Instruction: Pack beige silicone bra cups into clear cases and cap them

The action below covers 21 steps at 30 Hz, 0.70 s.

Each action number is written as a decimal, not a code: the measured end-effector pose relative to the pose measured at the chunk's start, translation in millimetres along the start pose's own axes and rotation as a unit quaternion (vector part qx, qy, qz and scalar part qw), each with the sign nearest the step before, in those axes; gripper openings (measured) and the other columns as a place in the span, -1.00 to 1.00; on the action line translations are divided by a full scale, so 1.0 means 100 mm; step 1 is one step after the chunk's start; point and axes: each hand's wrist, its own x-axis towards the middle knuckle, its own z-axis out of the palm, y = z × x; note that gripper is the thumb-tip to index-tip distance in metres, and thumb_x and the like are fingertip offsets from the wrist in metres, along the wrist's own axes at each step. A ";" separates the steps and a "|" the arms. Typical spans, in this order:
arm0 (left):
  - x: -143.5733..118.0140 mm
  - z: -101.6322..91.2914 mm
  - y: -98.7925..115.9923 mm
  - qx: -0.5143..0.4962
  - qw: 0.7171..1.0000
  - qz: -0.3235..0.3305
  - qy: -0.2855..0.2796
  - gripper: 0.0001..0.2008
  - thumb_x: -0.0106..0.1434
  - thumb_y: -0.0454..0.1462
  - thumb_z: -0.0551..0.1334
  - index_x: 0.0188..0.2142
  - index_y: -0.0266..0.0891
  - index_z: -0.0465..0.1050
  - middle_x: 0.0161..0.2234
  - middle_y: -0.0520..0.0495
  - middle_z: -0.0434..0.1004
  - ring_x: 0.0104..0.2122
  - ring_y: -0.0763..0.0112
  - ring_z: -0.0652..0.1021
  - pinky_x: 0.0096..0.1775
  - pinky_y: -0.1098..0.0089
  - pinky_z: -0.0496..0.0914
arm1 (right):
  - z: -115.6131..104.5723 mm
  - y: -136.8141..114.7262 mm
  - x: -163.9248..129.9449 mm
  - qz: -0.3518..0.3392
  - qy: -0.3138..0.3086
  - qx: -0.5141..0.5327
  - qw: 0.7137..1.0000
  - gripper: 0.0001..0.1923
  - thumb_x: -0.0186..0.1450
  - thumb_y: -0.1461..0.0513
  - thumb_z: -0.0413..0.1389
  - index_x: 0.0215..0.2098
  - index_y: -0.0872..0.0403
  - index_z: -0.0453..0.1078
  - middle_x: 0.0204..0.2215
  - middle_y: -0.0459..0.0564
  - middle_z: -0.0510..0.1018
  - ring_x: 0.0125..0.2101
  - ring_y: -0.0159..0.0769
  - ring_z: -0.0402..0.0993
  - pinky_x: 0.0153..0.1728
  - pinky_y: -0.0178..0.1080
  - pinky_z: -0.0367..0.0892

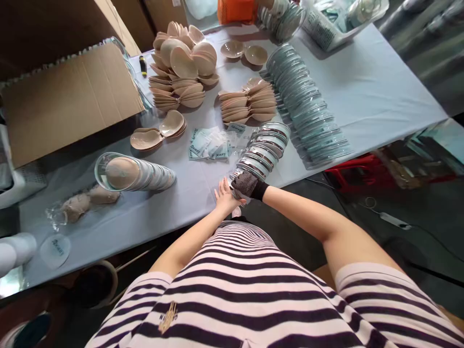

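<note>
My left hand [225, 197] is bare, at the table's front edge. Its fingers are spread and touch the near end of a row of nested clear plastic cases [266, 149]. My right hand [246, 185], in a black mesh glove, is bent around the same near end, beside my left; its fingertips are partly hidden. Printed sachets [210, 144] lie just left of the row. Behind them are stacked beige bra cups [248, 104]. A longer row of clear cases [308, 104] runs along the right.
Farther left stand a large heap of bra cups [186, 58], a smaller pile [159, 133], and a stack of clear cases [136, 173] with a beige cup in front. A cardboard sheet [72, 99] covers a box. A white basket [322, 29] and an orange box [236, 11] are at the back.
</note>
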 end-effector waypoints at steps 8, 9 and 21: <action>0.01 -0.03 -0.03 -0.127 0.991 0.003 -0.030 0.32 -0.09 -0.04 0.47 0.43 -0.18 -0.40 0.46 -0.34 -0.35 0.43 -0.08 -0.26 0.34 -0.08 -0.33 | -0.15 -0.24 0.46 -0.032 -0.097 -0.324 0.940 -0.74 0.28 0.20 0.15 -0.13 0.17 0.55 -0.16 0.22 0.63 -0.15 -0.01 0.54 -0.06 -0.06 0.38; 0.01 -0.05 -0.05 -0.157 0.987 0.007 -0.039 0.28 -0.07 -0.04 0.46 0.43 -0.16 -0.35 0.46 -0.32 -0.39 0.43 -0.08 -0.24 0.35 -0.06 -0.25 | -0.23 -0.20 0.42 -0.035 -0.084 -0.323 0.942 -0.68 0.31 0.18 0.13 -0.04 0.17 0.52 -0.11 0.21 0.62 -0.12 -0.03 0.54 -0.05 -0.08 0.37; 0.01 0.02 -0.06 -0.543 0.808 -0.208 -0.095 0.21 0.08 -0.14 0.45 0.41 0.01 -0.46 0.39 -0.41 -0.03 0.16 -0.14 0.42 -0.01 0.00 0.42 | -2.12 1.22 0.35 0.131 0.225 -0.191 0.947 -0.14 0.16 0.04 0.25 0.33 0.21 0.15 0.26 0.29 0.31 0.23 0.07 0.27 0.23 -0.02 0.20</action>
